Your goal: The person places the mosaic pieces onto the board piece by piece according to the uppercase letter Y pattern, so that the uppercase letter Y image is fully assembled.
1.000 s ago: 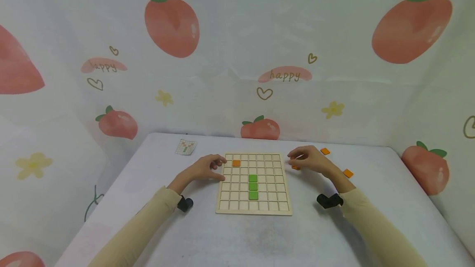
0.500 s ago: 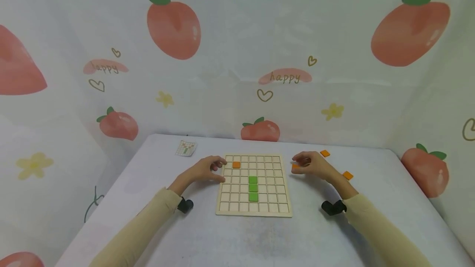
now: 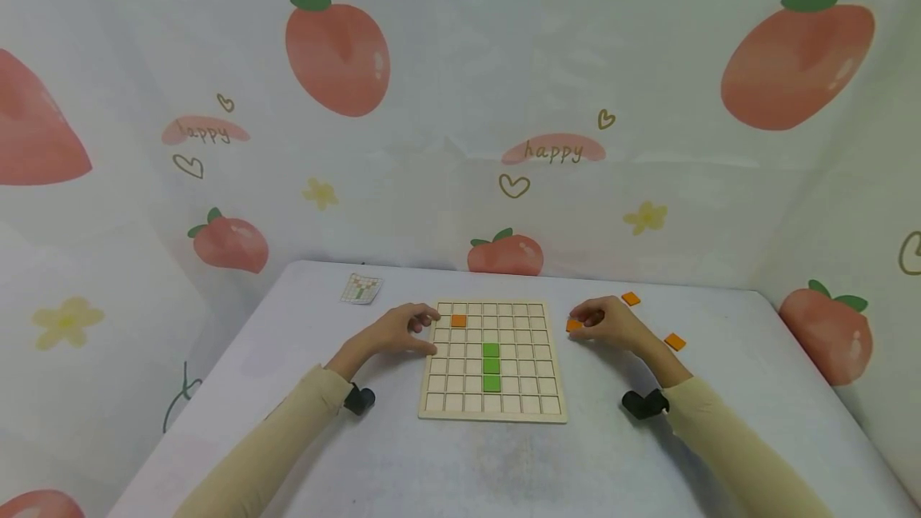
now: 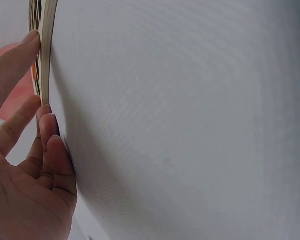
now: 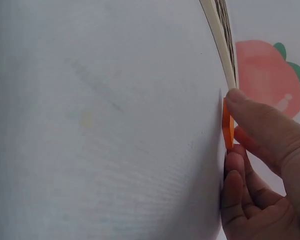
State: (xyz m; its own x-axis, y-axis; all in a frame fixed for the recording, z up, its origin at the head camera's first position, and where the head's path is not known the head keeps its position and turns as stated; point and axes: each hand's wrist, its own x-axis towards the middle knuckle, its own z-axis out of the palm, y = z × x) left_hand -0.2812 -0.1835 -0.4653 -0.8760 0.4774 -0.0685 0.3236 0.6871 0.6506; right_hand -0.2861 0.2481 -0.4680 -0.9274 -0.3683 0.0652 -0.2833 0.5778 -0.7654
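In the head view a square wooden grid board [image 3: 525, 414] lies mid-table. It bears one orange tile [image 3: 458, 320] at upper left and a column of green tiles [image 3: 492, 366] near its middle. My left hand [image 3: 396, 328] rests at the board's left edge, thumb and fingertips touching it; the left wrist view shows the relaxed fingers [image 4: 60, 160] along the rim. Right of the board, my right hand [image 3: 608, 322] pinches a loose orange tile [image 3: 574, 325] between thumb and fingers. That tile [image 5: 228, 125] appears edge-on in the right wrist view, low against the table.
Two more orange tiles lie on the white table: one orange tile [image 3: 631, 298] behind the right hand, another orange tile [image 3: 675, 340] beside the right forearm. A small pattern card [image 3: 361, 288] lies at the back left. A fruit-print curtain [image 3: 432, 102] stands behind the table.
My right hand has moved slightly right and down, away from the board's edge, and its thumb and fingers have closed on the loose orange tile. The left hand has stayed at the board.
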